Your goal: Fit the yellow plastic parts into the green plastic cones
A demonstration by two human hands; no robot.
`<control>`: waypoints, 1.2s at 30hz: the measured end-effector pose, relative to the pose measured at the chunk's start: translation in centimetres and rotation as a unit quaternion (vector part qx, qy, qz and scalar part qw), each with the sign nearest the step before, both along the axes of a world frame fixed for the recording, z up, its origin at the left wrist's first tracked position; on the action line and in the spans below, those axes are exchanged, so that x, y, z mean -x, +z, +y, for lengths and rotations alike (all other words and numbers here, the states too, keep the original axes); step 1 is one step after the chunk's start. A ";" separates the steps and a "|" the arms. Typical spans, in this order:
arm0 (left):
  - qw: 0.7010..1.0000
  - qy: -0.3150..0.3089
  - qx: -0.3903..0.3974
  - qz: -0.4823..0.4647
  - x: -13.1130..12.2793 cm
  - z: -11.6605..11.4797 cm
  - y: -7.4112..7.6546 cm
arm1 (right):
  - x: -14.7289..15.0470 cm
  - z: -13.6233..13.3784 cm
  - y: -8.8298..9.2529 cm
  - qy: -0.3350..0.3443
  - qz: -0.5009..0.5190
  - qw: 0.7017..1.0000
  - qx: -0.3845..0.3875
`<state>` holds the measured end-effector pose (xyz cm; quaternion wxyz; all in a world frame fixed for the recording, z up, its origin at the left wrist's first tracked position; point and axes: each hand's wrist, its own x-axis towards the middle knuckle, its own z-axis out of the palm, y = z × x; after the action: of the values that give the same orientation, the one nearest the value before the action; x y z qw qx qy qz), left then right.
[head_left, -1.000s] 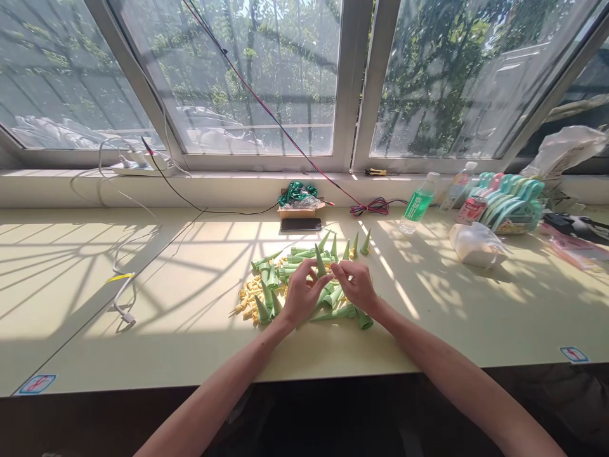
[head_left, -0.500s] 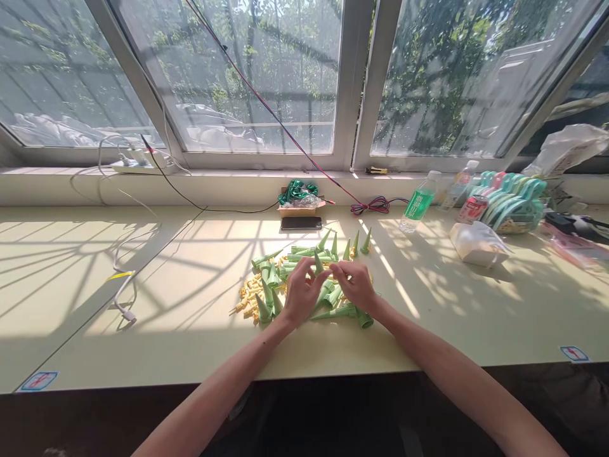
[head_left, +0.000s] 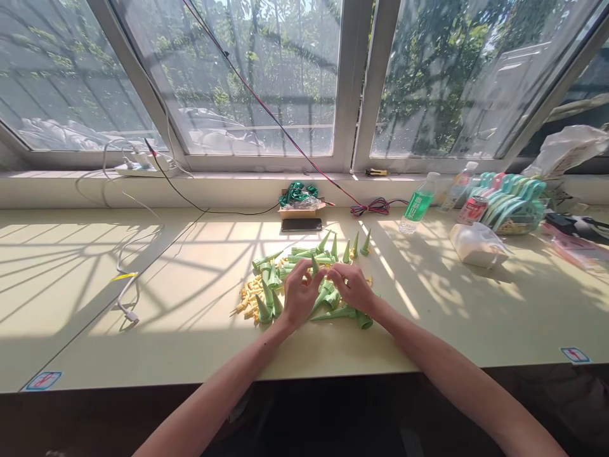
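My left hand (head_left: 302, 295) is closed around a green plastic cone spike (head_left: 314, 264), whose tip points up past the fingers. Fingertips pinched, my right hand (head_left: 353, 287) meets the left over the pile; whatever lies between its fingers is hidden. Around and under both hands lie several loose green cone spikes (head_left: 337, 313), some on their sides. Small yellow plastic pieces (head_left: 250, 298) are heaped at the pile's left. Behind my right hand, upright green cones (head_left: 366, 242) stand in a short row, with yellow showing at the base of some.
Behind the pile are a black phone (head_left: 301, 225) and a small cardboard box (head_left: 299, 212) of green material. To the right stand a green-labelled bottle (head_left: 419, 204), a red can (head_left: 472, 210), a tissue pack (head_left: 478, 245) and teal hangers (head_left: 518, 200). A white cable (head_left: 128, 311) lies left.
The cone in my left hand has shifted slightly left and down, with less of it showing. My right fingertips have moved a little left and down. The camera view has shifted slightly.
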<state>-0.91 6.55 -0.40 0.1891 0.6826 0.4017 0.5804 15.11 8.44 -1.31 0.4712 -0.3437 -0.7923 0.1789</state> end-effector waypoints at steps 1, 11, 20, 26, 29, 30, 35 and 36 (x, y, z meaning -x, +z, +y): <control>1.000 0.004 -0.005 -0.002 0.0 0.0 0.0 | 0.0 0.0 0.0 0.006 -0.006 1.000 -0.002; 0.999 0.049 0.002 -0.001 -0.2 -0.5 0.2 | -0.1 0.3 -0.2 0.042 -0.008 0.998 -0.045; 0.996 0.026 0.006 0.080 0.0 -1.4 2.8 | 0.1 0.0 0.1 0.000 0.011 0.999 -0.049; 0.994 0.008 -0.051 0.092 -1.1 -0.3 3.3 | -0.1 0.2 -0.1 -0.065 0.020 0.995 -0.072; 0.990 0.000 -0.097 0.106 -1.5 0.5 2.7 | -0.3 0.3 -0.2 -0.096 0.029 0.991 -0.085; 0.988 0.000 -0.106 0.110 -1.6 0.7 2.5 | -0.3 0.4 -0.2 -0.100 0.030 0.991 -0.088; 0.983 0.006 -0.134 0.127 -1.2 0.7 1.3 | -0.4 0.3 -0.5 -0.099 0.015 0.991 -0.086; 0.982 0.011 -0.136 0.130 -1.1 0.5 1.2 | -0.3 0.2 -0.6 -0.095 0.011 0.992 -0.084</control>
<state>0.18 7.04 0.82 0.0339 0.7673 0.3476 0.5378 15.46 8.63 -1.86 0.5220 -0.3749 -0.7630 0.0699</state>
